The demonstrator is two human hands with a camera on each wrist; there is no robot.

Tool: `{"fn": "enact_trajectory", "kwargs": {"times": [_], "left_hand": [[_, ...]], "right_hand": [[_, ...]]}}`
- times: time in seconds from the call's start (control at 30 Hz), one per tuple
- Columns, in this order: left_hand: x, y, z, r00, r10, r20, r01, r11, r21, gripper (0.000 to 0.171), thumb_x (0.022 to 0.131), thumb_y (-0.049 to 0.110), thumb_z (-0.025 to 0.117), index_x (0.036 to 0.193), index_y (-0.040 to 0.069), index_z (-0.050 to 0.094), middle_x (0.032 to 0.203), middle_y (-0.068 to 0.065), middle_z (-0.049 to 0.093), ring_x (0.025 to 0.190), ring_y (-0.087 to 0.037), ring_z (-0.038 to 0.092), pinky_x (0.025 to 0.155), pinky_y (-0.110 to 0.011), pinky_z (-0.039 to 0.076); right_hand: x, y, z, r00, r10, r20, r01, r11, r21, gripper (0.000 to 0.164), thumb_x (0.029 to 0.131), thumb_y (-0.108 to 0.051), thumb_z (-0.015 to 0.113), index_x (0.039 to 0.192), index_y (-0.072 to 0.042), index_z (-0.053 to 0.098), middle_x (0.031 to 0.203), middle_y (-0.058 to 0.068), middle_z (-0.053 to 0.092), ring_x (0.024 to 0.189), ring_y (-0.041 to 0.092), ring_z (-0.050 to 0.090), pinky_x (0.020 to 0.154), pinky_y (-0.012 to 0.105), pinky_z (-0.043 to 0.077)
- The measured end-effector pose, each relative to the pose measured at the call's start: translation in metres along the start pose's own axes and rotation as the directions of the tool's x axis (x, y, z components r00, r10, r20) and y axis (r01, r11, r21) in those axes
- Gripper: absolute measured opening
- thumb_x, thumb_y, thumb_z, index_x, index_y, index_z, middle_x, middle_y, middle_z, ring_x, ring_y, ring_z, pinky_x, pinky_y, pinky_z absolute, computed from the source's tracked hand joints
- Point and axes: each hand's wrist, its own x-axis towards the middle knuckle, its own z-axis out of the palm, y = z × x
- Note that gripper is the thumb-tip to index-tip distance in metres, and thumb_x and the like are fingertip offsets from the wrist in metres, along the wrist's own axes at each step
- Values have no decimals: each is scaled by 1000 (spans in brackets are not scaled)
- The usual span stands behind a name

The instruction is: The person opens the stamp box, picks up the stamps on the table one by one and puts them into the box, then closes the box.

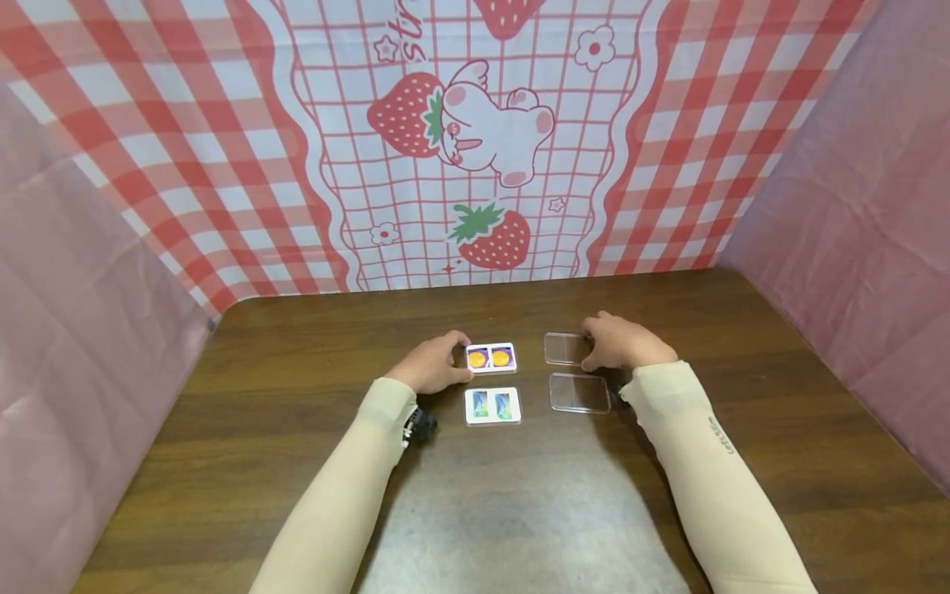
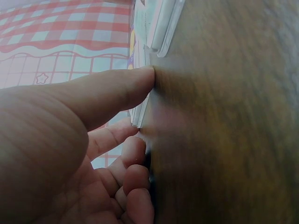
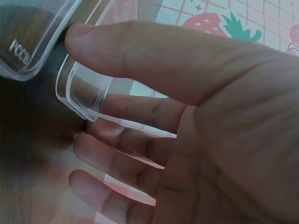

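Observation:
My left hand (image 1: 429, 365) holds the left end of a flat white case (image 1: 491, 358) with two orange-and-purple pictures, thumb at the near edge and index finger at the far edge. Nearer to me lies a second white case (image 1: 493, 405) with two blue-green pictures. On the right, my right hand (image 1: 625, 343) grips the right end of a clear plastic box (image 1: 564, 349) between thumb and index finger. Its other fingers stretch out loosely in the right wrist view. Another clear plastic box (image 1: 580, 393) lies just in front, with raised letters visible in the right wrist view.
All four pieces lie on a brown wooden table (image 1: 519, 511). Behind it hangs a red-and-white cloth (image 1: 475, 165) with strawberries, and pink cloth (image 1: 839, 247) borders both sides. A small black device (image 1: 420, 425) sits at the left wrist.

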Motion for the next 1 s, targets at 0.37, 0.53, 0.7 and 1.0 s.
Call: {"fn": "enact_trajectory", "kwargs": {"times": [0.37, 0.53, 0.7, 1.0], "left_hand": [[0, 0, 0, 1000, 5, 0, -5, 1000, 5, 56, 98, 33, 73, 146, 15, 51, 118, -12, 64, 102, -25, 60, 94, -45, 50], [0, 0, 0, 1000, 4, -1, -4, 1000, 8, 56, 98, 33, 73, 147, 15, 51, 119, -12, 65, 104, -25, 60, 95, -46, 50], [0, -1, 1, 1000, -2, -1, 2, 1000, 9, 56, 98, 33, 73, 147, 15, 51, 121, -13, 65, 105, -25, 60, 96, -46, 50], [1, -1, 1, 1000, 1, -1, -1, 1000, 14, 56, 98, 33, 73, 146, 15, 51, 121, -13, 65, 106, -24, 60, 97, -46, 50]], "right_hand": [[1, 2, 3, 1000, 10, 3, -10, 1000, -3, 48, 84, -18, 82, 124, 4, 66, 120, 23, 58, 92, 31, 59, 83, 51, 53], [2, 3, 3, 1000, 4, -9, -4, 1000, -7, 45, 83, -19, 84, 119, 3, 68, 115, 22, 60, 90, 30, 58, 80, 50, 52], [2, 2, 3, 1000, -4, -16, 4, 1000, -10, 44, 84, -18, 84, 119, 3, 69, 115, 22, 61, 91, 30, 58, 81, 50, 52], [1, 1, 3, 999, 11, -32, -11, 1000, 2, 46, 86, -22, 84, 121, 3, 69, 112, 19, 61, 93, 30, 57, 84, 50, 51]]}}
